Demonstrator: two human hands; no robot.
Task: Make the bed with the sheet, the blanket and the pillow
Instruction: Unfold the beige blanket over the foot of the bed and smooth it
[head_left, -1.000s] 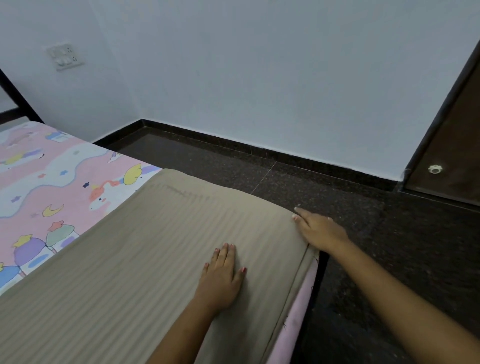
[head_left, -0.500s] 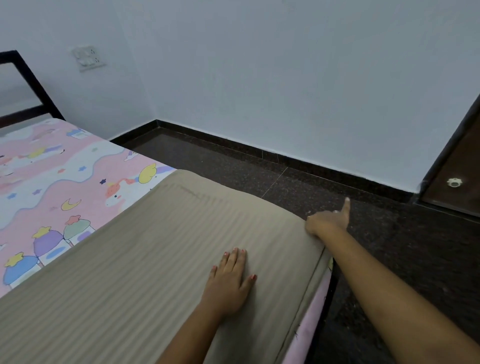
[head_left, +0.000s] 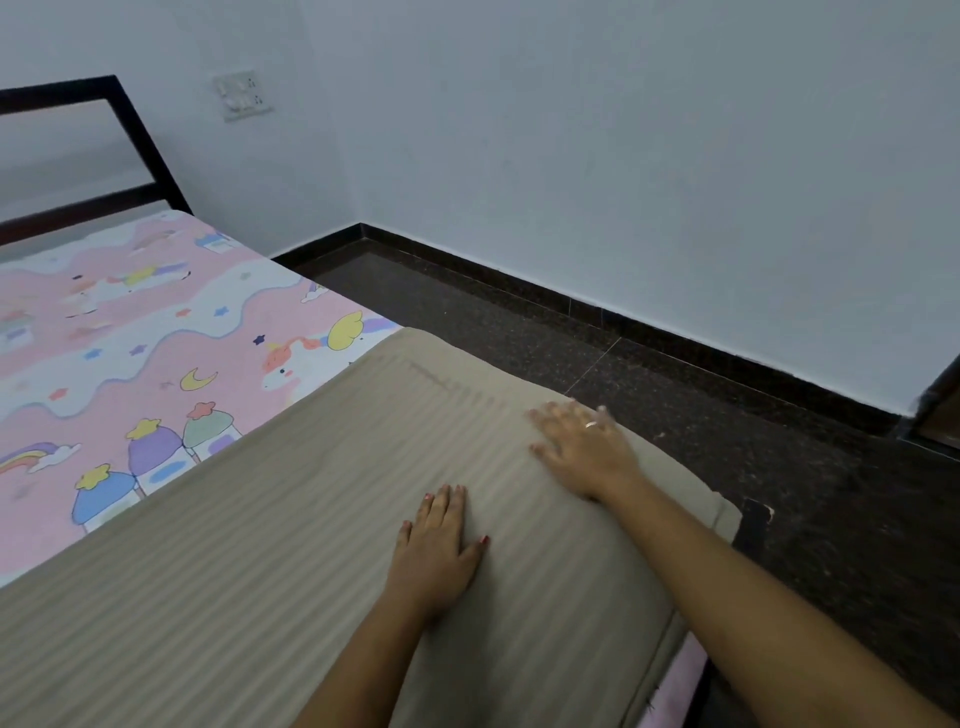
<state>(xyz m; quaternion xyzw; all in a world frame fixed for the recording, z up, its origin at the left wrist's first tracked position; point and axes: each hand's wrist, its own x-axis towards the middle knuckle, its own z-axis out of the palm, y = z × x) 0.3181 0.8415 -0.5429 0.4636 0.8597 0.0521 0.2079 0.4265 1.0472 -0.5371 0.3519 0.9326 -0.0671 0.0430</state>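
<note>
A beige striped blanket (head_left: 270, 545) lies folded across the near end of the bed. Beyond it the pink cartoon-print sheet (head_left: 130, 353) covers the mattress up to the head of the bed. My left hand (head_left: 434, 545) rests flat on the blanket, fingers straight and together. My right hand (head_left: 582, 447) lies flat on the blanket near its right edge, fingers spread and blurred by motion. No pillow is in view.
A dark metal bed frame (head_left: 135, 130) stands at the far left against the wall, with a switch plate (head_left: 240, 96) beside it. Dark speckled floor (head_left: 779, 467) runs along the bed's right side. A brown door (head_left: 943, 415) shows at the right edge.
My right hand left the blanket's right edge, lifted with a finger pointing, and now lies flat on top of the blanket further in. My left hand stayed flat. The view turned left.
</note>
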